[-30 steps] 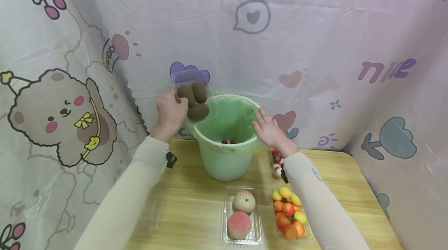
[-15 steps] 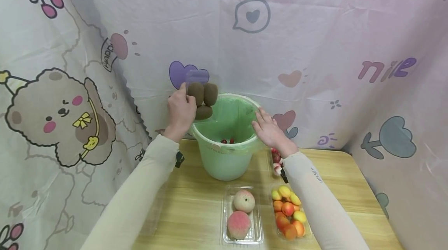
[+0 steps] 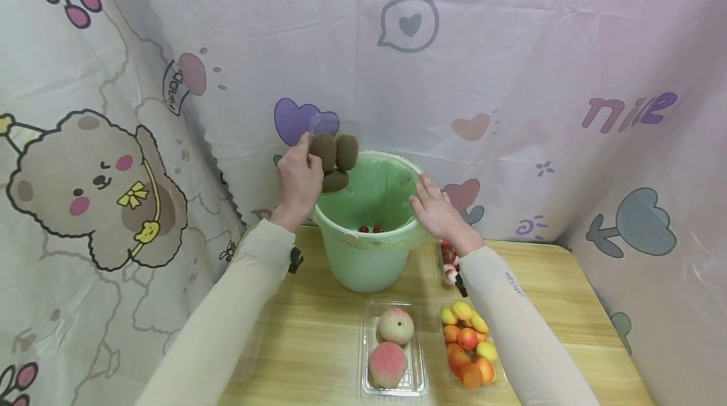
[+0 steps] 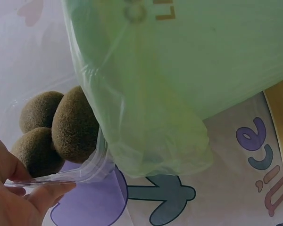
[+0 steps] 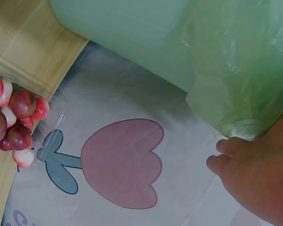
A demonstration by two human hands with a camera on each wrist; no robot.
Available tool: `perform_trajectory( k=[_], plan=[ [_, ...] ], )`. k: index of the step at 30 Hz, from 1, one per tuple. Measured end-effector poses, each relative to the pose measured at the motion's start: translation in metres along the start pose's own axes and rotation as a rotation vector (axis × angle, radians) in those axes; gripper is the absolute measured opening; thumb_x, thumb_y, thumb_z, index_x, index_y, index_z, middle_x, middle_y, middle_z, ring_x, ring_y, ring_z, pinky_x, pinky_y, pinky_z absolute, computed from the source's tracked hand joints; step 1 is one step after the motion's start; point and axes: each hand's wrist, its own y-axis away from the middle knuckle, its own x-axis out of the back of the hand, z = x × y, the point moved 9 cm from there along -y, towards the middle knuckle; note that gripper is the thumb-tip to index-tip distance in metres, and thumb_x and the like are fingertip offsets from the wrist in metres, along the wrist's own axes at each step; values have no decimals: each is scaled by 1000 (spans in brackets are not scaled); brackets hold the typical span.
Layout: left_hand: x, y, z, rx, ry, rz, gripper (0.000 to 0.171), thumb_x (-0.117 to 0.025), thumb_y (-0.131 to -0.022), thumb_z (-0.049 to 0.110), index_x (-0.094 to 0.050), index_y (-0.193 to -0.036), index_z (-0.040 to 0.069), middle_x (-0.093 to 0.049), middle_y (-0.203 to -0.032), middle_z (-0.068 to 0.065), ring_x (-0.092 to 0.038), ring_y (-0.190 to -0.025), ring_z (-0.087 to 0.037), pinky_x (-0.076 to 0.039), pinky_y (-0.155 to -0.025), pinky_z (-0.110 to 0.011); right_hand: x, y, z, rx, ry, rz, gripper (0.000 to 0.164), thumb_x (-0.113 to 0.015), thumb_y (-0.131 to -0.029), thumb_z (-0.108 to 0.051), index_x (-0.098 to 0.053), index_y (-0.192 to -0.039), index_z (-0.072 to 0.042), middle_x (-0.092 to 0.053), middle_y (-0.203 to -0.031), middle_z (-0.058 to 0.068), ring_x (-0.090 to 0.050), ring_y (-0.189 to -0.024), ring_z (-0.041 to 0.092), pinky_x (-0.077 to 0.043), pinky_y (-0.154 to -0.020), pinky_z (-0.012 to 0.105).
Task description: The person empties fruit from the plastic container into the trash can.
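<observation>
My left hand [image 3: 299,182] pinches the edge of a clear plastic box [image 4: 92,169], thumb on one side and fingers on the other. Three brown kiwis [image 3: 335,153] lie in the box, which is tilted up at the left rim of a pale green bucket [image 3: 366,267]. A thin green bag [image 4: 146,117] lines the bucket and hangs over its rim. At the bucket's right rim my right hand [image 3: 440,213] holds on over the bag, fingertips bent down outside it in the right wrist view. Small red fruits [image 3: 370,229] show inside the bucket.
In front of the bucket, a clear tray [image 3: 421,387] holds two peaches [image 3: 389,365]. To its right sits a tray of small yellow and orange fruits [image 3: 467,340]. Grapes and red-white fruits [image 5: 19,122] lie in a box behind my right forearm. A printed cloth [image 3: 511,77] hangs behind the wooden table [image 3: 307,343].
My left hand has moved right with the box of kiwis, bringing it further over the bucket's left rim. The right hand has stayed in place.
</observation>
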Motion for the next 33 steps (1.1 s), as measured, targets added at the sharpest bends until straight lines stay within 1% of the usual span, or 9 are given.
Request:
perform_trajectory(
  k=[2,5,9,11,16,18,21,25,33],
  plan=[
    [0,0,0,-12,10,7,50,-51,-97,-1,-57,-146,-8,-70,-125,-33,-67,-118,-48,-55,-100,-57,0,0,0,-2,-2,-2,66,-26,-114,-37,-16,-167,0,0,-178,16,-9,-162,47,-5,-132,63],
    [-1,1,1,-27,15,9,50,-51,-98,-1,-57,-147,-6,-72,-115,-32,-68,-106,-45,-56,-95,-55,0,1,0,-3,-5,-1,66,-26,-114,-37,-16,-167,0,-1,-178,17,-9,-162,47,-5,-132,63],
    [0,3,4,-57,10,28,49,-51,-98,-2,-57,-147,-4,-70,-99,-29,-63,-88,-41,-54,-86,-53,1,1,-1,-1,-4,0,65,-27,-114,-36,-17,-167,1,-1,-178,17,-9,-162,48,-5,-132,64],
    [1,4,5,-68,19,45,49,-51,-98,-2,-59,-146,-4,-72,-103,-30,-63,-89,-41,-54,-86,-53,1,1,-1,1,-1,1,65,-27,-114,-36,-17,-167,1,-1,-178,18,-9,-162,48,-5,-132,64],
    [0,4,5,-71,41,57,48,-52,-99,-3,-60,-146,-3,-73,-122,-29,-68,-99,-41,-56,-90,-52,1,1,-1,1,4,-1,66,-27,-114,-37,-16,-167,1,-1,-178,18,-9,-162,47,-5,-132,64],
    [0,4,4,-67,44,56,48,-53,-98,-3,-59,-146,-3,-73,-122,-28,-67,-96,-39,-56,-89,-52,1,1,-2,0,4,-3,66,-26,-114,-37,-16,-167,1,-1,-178,17,-9,-163,47,-5,-132,63],
    [-1,3,3,-49,48,48,49,-53,-98,-3,-58,-147,-2,-73,-108,-30,-60,-84,-37,-54,-82,-50,1,1,-2,-1,3,-4,66,-26,-114,-38,-15,-167,1,-1,-178,17,-8,-163,46,-4,-132,63],
    [-1,3,0,-21,42,38,50,-53,-99,-3,-58,-148,-2,-68,-90,-29,-53,-75,-34,-51,-76,-48,1,1,-2,1,4,-6,67,-25,-114,-39,-15,-167,1,0,-178,16,-8,-163,46,-4,-132,63],
    [1,2,-2,-7,43,36,50,-53,-98,-3,-57,-148,-3,-64,-80,-25,-48,-69,-30,-45,-69,-42,1,1,-3,4,0,-5,66,-25,-114,-37,-16,-167,1,-1,-178,17,-8,-163,47,-4,-132,64]
  ],
)
